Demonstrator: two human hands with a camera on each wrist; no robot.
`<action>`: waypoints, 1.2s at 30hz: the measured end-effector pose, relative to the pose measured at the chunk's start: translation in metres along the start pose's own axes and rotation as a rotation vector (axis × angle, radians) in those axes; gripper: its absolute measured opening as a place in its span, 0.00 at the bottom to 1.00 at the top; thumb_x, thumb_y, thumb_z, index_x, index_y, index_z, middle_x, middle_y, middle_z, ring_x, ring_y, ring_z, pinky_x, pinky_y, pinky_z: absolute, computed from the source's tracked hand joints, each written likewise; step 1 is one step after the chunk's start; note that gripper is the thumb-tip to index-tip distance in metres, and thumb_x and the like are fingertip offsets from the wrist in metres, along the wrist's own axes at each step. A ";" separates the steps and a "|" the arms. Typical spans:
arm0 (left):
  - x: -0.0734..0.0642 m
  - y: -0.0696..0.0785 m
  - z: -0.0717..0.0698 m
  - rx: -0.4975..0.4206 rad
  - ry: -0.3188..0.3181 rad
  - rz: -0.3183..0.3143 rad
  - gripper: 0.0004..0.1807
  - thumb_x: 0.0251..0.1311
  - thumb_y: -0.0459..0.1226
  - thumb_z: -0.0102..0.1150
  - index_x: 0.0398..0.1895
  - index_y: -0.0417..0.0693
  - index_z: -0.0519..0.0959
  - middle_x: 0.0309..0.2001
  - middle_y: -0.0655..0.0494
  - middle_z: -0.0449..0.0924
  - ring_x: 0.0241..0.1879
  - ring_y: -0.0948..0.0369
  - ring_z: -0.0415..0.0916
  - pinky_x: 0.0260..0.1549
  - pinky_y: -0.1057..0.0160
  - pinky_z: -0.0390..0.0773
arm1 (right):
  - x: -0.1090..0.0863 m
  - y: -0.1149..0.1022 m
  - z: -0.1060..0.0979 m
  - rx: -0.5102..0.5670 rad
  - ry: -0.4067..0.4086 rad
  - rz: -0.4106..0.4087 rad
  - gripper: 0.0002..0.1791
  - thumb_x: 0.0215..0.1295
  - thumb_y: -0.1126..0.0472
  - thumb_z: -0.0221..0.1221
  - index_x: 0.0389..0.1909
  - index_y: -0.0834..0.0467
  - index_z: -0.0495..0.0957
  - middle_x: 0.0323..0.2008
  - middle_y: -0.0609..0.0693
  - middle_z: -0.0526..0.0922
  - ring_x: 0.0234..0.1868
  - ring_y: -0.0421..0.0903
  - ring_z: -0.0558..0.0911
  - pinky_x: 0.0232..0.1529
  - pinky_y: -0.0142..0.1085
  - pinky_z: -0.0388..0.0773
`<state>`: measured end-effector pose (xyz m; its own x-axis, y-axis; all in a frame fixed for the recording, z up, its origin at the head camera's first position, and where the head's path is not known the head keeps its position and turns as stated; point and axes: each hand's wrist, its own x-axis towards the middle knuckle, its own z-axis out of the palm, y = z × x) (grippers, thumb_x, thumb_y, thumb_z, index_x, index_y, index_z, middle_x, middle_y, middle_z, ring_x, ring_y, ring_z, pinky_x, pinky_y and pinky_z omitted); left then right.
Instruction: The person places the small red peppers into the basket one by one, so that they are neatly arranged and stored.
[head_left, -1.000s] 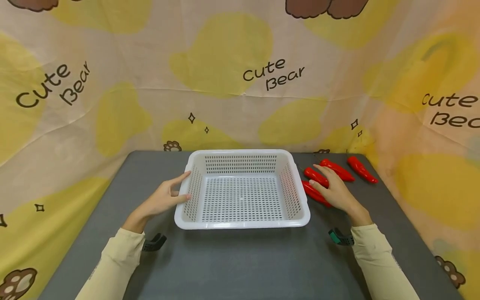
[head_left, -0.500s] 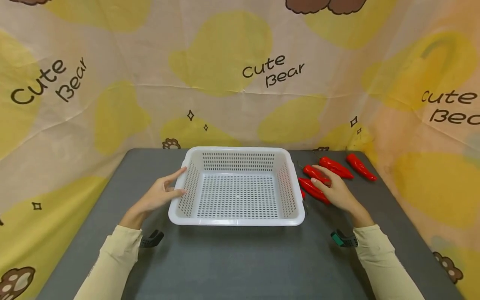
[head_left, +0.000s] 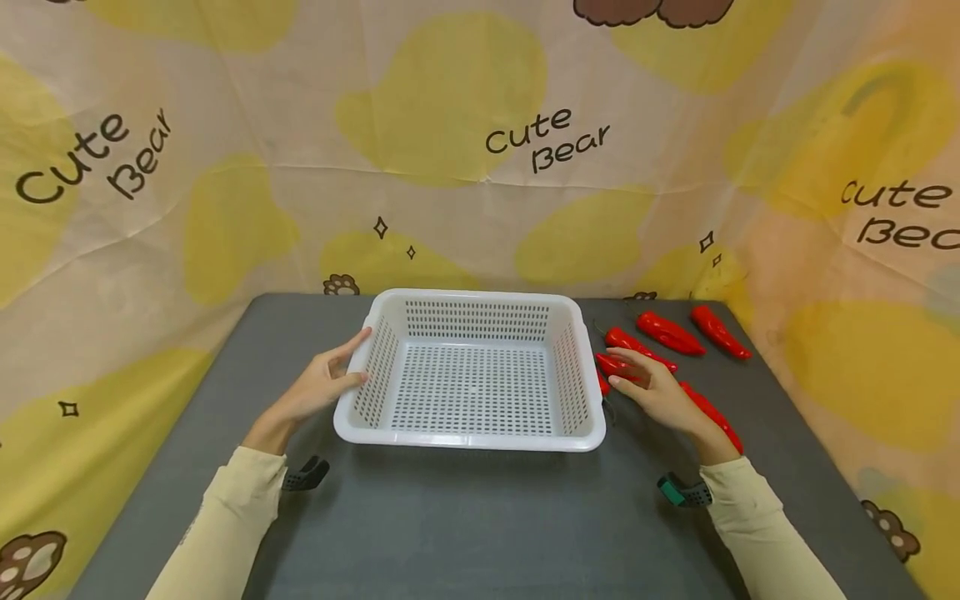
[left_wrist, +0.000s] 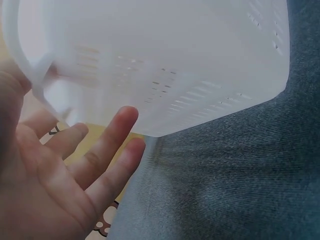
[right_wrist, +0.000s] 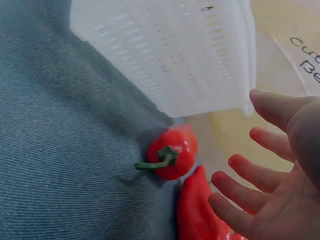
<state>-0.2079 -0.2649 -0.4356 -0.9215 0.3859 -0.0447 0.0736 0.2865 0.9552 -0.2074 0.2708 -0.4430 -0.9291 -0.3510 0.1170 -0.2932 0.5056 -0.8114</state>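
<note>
A white plastic basket (head_left: pixel 472 442) with slotted walls stands mid-table, its inside bare. My left hand (head_left: pixel 303 396) is at its left rim. Thumb and index tips hold that rim, and the other fingers (left_wrist: pixel 120 120) hang spread below it in the left wrist view. Between the basket and several red chili peppers, my right hand (head_left: pixel 663 400) has its fingers spread. Its thumb tip (right_wrist: pixel 257 97) is close to or touching the basket's right rim; contact cannot be told. Just below that rim lies a chili pepper (right_wrist: pixel 172 152) with a green stem, with another (right_wrist: pixel 195 205) beside it.
More red chili peppers (head_left: pixel 671 333) lie toward the back right corner of the grey table (head_left: pixel 480 525), one (head_left: pixel 720 331) farthest right. Another pepper (head_left: pixel 712 414) lies behind the right wrist. A printed cloth (head_left: pixel 450 125) hangs around the back and sides.
The basket has shifted slightly left together with my left hand. My right hand has moved left toward the basket's right rim, and a pepper behind it has come into view.
</note>
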 end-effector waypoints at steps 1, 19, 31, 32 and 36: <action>0.000 -0.001 0.001 0.000 0.005 0.003 0.43 0.69 0.32 0.53 0.82 0.57 0.46 0.75 0.30 0.58 0.59 0.41 0.78 0.43 0.59 0.85 | 0.000 0.001 0.001 -0.001 -0.005 -0.003 0.31 0.71 0.62 0.58 0.72 0.67 0.63 0.71 0.69 0.68 0.68 0.71 0.71 0.62 0.55 0.78; -0.002 -0.005 0.018 -0.029 0.164 0.096 0.40 0.68 0.26 0.47 0.81 0.46 0.48 0.77 0.33 0.54 0.63 0.40 0.72 0.43 0.63 0.85 | 0.003 0.022 0.011 0.106 -0.053 -0.016 0.32 0.68 0.67 0.59 0.71 0.73 0.62 0.67 0.75 0.69 0.61 0.74 0.75 0.54 0.20 0.75; -0.006 -0.002 0.026 -0.048 0.249 0.065 0.39 0.67 0.26 0.47 0.81 0.49 0.52 0.76 0.34 0.59 0.60 0.54 0.77 0.43 0.65 0.85 | 0.010 0.027 0.019 -0.033 -0.059 -0.046 0.31 0.65 0.69 0.63 0.68 0.73 0.67 0.64 0.71 0.74 0.55 0.64 0.81 0.57 0.53 0.81; -0.006 -0.001 0.026 -0.047 0.249 0.064 0.39 0.67 0.26 0.47 0.81 0.49 0.52 0.76 0.34 0.59 0.59 0.55 0.77 0.43 0.65 0.85 | 0.011 0.027 0.021 -0.060 -0.053 -0.044 0.32 0.64 0.68 0.64 0.68 0.72 0.67 0.64 0.70 0.74 0.55 0.63 0.81 0.57 0.53 0.81; -0.007 -0.002 0.026 -0.057 0.224 0.071 0.39 0.68 0.26 0.47 0.81 0.48 0.50 0.76 0.33 0.58 0.62 0.49 0.75 0.44 0.64 0.85 | 0.014 0.026 0.026 -0.170 -0.017 -0.011 0.33 0.62 0.68 0.65 0.68 0.70 0.67 0.61 0.70 0.77 0.54 0.64 0.81 0.58 0.59 0.79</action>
<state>-0.1921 -0.2453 -0.4443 -0.9769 0.1970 0.0830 0.1253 0.2128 0.9690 -0.2220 0.2581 -0.4775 -0.9222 -0.3695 0.1142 -0.3383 0.6276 -0.7012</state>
